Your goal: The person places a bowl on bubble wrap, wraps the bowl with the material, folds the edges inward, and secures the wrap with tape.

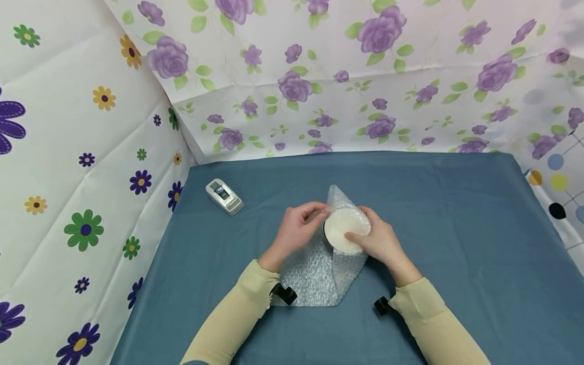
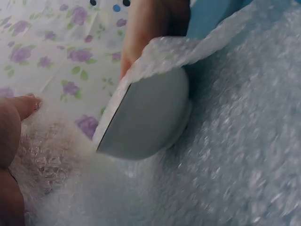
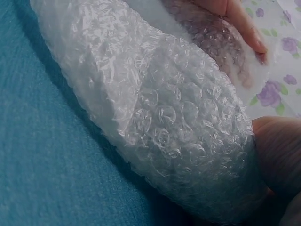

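Note:
A white bowl (image 1: 343,229) with a thin dark rim stands tilted on its side in a sheet of bubble wrap (image 1: 309,276). Its pale side and foot show in the left wrist view, where the bowl (image 2: 148,120) lies between folds of the wrap. My right hand (image 1: 379,237) grips bowl and wrap together, thumb over the bowl's mouth and fingers behind the wrap. At the bowl's upper left, my left hand (image 1: 297,227) pinches a raised edge of the wrap. In the right wrist view, the bubble wrap (image 3: 174,113) curves round the bowl and hides most of it.
On the blue cloth (image 1: 456,213) covering the table, a small whitish handheld case (image 1: 225,196) with a dark slot lies at the back left. Flowered sheets hang behind (image 1: 337,116) and along the left side. Black wrist cameras sit at both cuffs.

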`<state>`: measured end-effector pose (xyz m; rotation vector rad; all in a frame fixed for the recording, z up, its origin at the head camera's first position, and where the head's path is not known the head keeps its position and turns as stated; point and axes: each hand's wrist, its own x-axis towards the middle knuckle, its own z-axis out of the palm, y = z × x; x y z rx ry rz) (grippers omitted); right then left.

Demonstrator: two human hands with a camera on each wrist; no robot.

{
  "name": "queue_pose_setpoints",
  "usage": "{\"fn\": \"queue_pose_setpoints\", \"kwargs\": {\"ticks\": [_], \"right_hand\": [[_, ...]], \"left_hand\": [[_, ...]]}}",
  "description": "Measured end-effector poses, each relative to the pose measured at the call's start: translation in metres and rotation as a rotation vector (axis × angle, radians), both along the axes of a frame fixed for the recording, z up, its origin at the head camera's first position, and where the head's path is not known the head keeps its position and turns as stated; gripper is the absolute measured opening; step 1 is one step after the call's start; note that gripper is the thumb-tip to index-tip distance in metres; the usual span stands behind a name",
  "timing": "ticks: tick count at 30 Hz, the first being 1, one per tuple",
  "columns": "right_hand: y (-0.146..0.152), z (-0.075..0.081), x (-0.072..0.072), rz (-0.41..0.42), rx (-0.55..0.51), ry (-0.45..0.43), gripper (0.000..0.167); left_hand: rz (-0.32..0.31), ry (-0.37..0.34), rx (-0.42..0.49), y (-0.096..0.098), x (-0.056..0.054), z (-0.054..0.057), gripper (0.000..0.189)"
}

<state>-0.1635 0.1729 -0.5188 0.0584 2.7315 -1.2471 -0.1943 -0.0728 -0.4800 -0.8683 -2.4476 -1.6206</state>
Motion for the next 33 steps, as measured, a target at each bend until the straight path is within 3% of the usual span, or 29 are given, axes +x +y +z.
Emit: {"fn": "queue_pose_setpoints", "kwargs": {"ticks": [8,13,20,26,33], "right_hand": [[0.004,0.001,-0.001,0.044,-0.035,-0.018,0.093],[0.009,0.002,-0.002,0.085,-0.066,-0.043,0.092],[0.013,0.002,-0.002,0.123,-0.115,-0.069,0.081],[0.016,0.006,-0.002,0.132,-0.221,-0.112,0.069],[0.018,0.008,-0.002,0.132,-0.235,-0.127,0.071]], "left_hand": [[-0.098,0.008,-0.14,0.007,0.007,-0.006,0.025],[-0.149,0.073,-0.232,0.008,0.009,-0.009,0.024],[-0.14,0.219,-0.343,0.011,0.012,-0.011,0.02],[-0.134,0.258,-0.39,0.013,0.014,-0.013,0.02],[-0.159,0.292,-0.449,0.017,0.016,-0.012,0.02]]}}
